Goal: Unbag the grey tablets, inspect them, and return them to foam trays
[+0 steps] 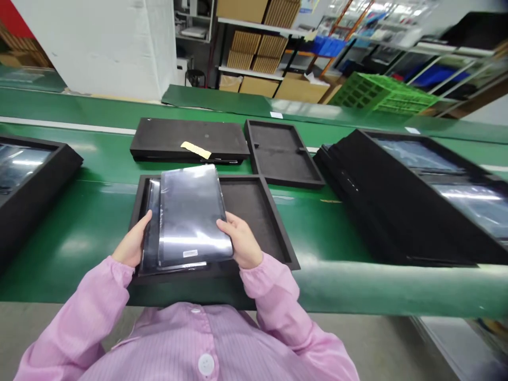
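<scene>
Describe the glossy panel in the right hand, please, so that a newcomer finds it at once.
At the near edge of the green work surface, mid-view, find the black tray. Above its left part is the glossy panel, its right edge gripped by the right hand. Unlike the partly covered panel beneath, it shows a small white label near its lower edge.

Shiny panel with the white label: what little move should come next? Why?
Perhaps ease the shiny panel rightward: it overlaps another panel, the right hand grips its right edge, and the black tray's floor shows on that side.
</scene>
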Motion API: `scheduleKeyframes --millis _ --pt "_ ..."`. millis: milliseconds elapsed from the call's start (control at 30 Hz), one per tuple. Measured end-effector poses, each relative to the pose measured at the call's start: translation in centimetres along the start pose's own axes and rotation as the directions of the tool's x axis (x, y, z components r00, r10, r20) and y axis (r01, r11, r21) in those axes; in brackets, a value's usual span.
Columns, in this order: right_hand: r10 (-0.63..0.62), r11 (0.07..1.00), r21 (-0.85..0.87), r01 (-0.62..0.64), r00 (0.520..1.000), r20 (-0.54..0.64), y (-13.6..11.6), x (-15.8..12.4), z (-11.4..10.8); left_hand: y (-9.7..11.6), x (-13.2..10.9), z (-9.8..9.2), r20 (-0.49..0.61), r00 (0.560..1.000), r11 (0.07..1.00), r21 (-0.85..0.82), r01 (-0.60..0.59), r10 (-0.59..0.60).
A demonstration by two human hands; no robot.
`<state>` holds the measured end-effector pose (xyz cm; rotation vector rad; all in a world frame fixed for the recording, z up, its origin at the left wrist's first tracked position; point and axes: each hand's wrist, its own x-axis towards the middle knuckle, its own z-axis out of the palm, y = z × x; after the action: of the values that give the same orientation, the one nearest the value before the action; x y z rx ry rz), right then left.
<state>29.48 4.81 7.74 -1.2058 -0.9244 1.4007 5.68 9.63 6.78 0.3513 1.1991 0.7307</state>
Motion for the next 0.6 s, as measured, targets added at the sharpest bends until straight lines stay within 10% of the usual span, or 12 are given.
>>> scheduleKeyframes --millis 300,500,600 --pt "-0.107 0.854 -0.511 0.098 0.994 0.012 1.3 1.2 2.4 -0.5 -0.5 0.4 -0.068 0.983 0.981 0.103 -0.162 0.169" --pt "-0.392 0.492 -0.846 0.208 0.920 -0.002 -2.5 2.8 1.9 1.2 -1.3 0.5 -0.108 0.781 0.786 0.153 -0.599 0.616" --pt "-0.568 0.537 -0.743 0.400 0.823 0.032 -4.2 3.5 1.8 2.1 -1.0 0.4 -0.019 0.762 0.747 0.218 -0.629 0.647"
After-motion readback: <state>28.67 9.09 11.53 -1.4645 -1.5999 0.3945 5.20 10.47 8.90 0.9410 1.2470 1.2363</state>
